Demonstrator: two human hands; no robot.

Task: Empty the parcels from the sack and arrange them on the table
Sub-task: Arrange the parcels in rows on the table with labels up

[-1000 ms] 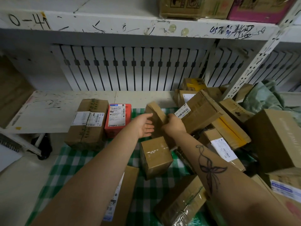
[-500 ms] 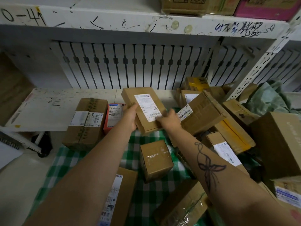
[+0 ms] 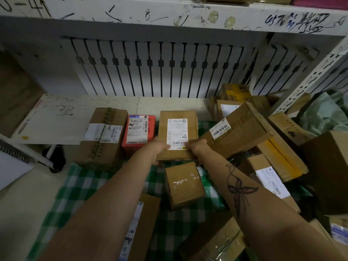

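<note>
A flat brown parcel (image 3: 178, 129) with a white label lies face up on the table, right of a red parcel (image 3: 139, 131) and a tall brown parcel (image 3: 102, 136). My left hand (image 3: 157, 150) grips its near left corner and my right hand (image 3: 196, 147) grips its near right corner. A small cube-shaped box (image 3: 183, 184) sits just below my hands on the green checked cloth (image 3: 81, 187). A heap of brown parcels (image 3: 243, 131) is piled at the right.
A white table surface (image 3: 62, 117) extends at the back left, under a scribbled white shelf (image 3: 169, 14). A green sack (image 3: 323, 113) lies at the far right behind a perforated metal post (image 3: 308, 80). More parcels (image 3: 139, 225) lie near my arms.
Both hands lifted the labelled parcel out of the heap, turned it label-up, and set it down in the row beside the red parcel.
</note>
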